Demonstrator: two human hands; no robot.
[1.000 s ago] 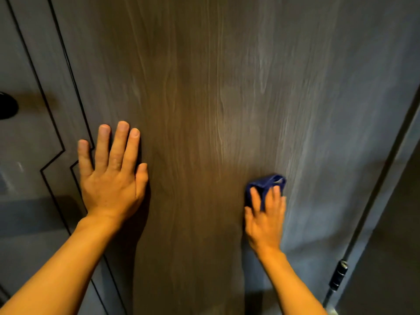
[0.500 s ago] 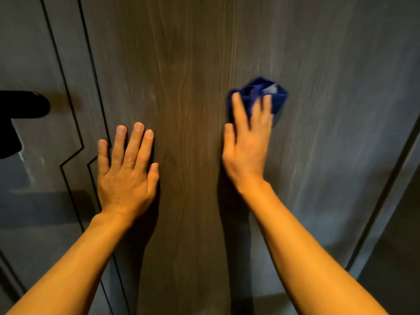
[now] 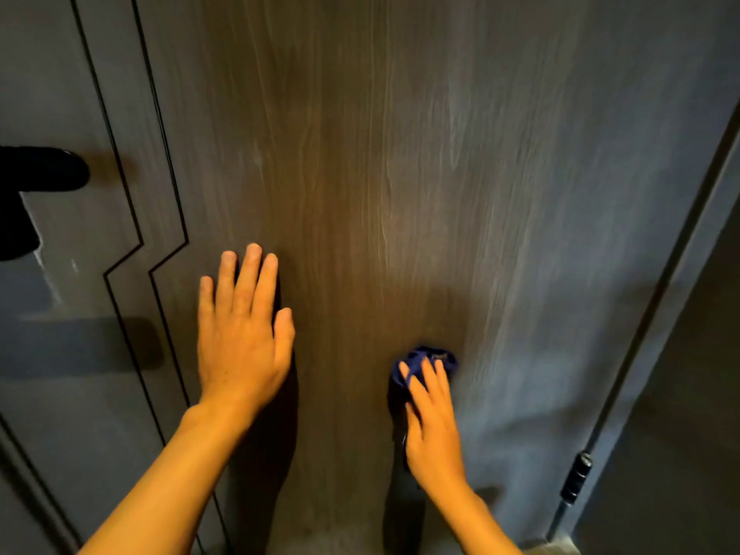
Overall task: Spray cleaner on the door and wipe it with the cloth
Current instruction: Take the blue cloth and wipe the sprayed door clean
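Observation:
A dark wood-grain door (image 3: 380,174) fills the view. My left hand (image 3: 240,338) lies flat on it, fingers up and slightly spread, holding nothing. My right hand (image 3: 432,422) presses a crumpled blue cloth (image 3: 420,360) against the lower middle of the door; the cloth sticks out above my fingertips, and part of it is hidden under my palm. No spray bottle is in view.
A black door handle (image 3: 40,174) juts out at the left edge, beside black inlaid lines that step across the panel. A black hinge (image 3: 576,478) sits on the door's right edge at the lower right, next to the frame.
My right hand has slid the blue cloth down the door, from up near my left fingertips' height to low down. My left hand has stayed flat in place.

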